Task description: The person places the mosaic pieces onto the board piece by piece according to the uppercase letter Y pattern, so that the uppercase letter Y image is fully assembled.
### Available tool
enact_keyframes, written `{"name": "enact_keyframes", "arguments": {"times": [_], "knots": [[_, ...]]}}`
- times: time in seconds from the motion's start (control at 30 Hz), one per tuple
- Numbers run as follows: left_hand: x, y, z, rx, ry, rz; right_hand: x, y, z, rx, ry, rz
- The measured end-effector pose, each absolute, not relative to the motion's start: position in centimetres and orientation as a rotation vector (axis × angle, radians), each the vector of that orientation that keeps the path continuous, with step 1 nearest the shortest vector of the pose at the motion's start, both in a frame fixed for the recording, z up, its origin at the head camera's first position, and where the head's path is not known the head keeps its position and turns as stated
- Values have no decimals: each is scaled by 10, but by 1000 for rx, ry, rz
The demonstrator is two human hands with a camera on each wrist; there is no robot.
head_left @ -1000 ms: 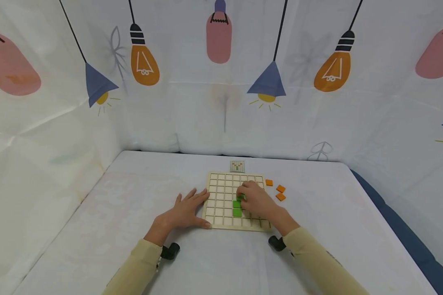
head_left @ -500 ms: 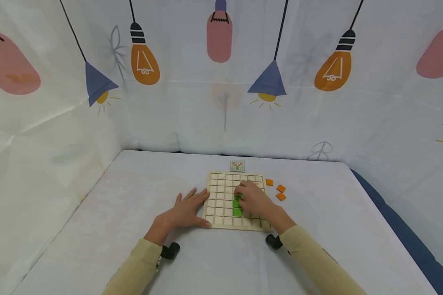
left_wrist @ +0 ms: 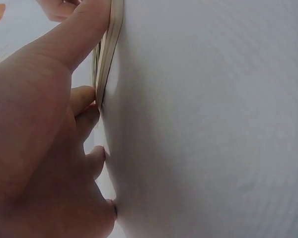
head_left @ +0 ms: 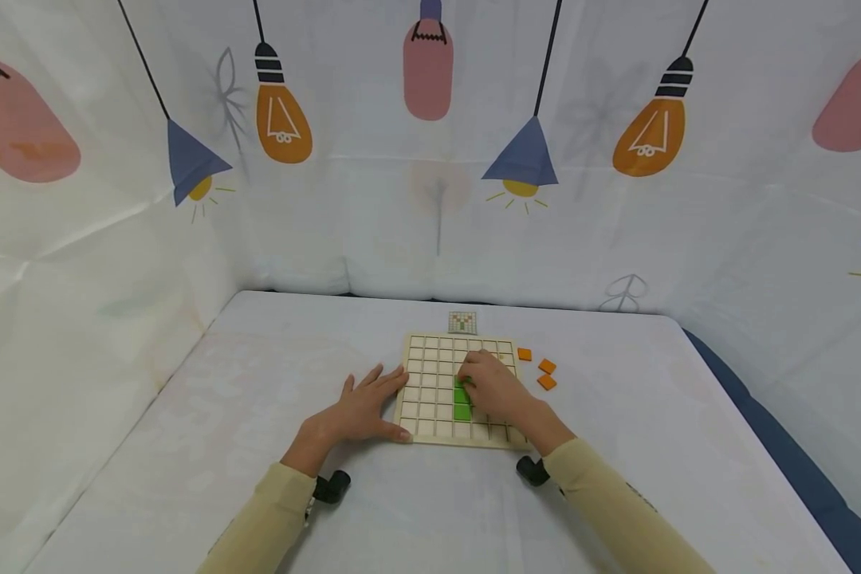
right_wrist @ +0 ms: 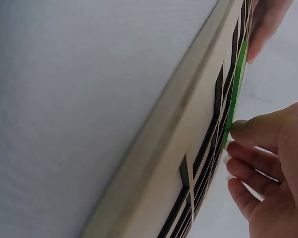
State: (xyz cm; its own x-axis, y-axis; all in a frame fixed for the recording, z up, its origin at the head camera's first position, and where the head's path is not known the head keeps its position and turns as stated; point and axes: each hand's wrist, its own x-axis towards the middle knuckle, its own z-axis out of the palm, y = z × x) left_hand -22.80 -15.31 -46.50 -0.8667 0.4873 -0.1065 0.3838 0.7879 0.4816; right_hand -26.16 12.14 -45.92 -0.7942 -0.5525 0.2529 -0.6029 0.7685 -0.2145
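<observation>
A pale wooden grid board lies flat on the white table. My left hand rests with fingers spread at its left edge, the thumb on the near left corner; the left wrist view shows the thumb over the board's edge. Over the board's middle, my right hand has its thumb and fingers at a green square tile, mostly hidden by the fingertips. Below it in the same column sit green tiles. In the right wrist view, the thumb and index finger pinch at the end of the green row.
Three loose orange tiles lie to the right of the board. Behind its far edge is a small pattern card. A white cloth wall with printed lamps rises at the table's back.
My right hand has shifted slightly left, bringing the green tile in line above the other green ones, and then barely moved. The left hand stays in place.
</observation>
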Motion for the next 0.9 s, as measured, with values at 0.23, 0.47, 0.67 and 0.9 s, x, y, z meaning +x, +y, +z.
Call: {"name": "enact_keyframes", "arguments": {"times": [0.23,0.47,0.67,0.9], "knots": [[-227,-152,-463,690,2754,683,-261,125,-460,943,-2772,392],[-228,-153,-466,685,2753,681,-256,131,-459,949,-2766,323],[-229,-154,-469,695,2764,689,-254,139,-460,963,-2736,379],[-229,-153,-467,698,2759,690,-252,150,-460,938,-2750,395]]}}
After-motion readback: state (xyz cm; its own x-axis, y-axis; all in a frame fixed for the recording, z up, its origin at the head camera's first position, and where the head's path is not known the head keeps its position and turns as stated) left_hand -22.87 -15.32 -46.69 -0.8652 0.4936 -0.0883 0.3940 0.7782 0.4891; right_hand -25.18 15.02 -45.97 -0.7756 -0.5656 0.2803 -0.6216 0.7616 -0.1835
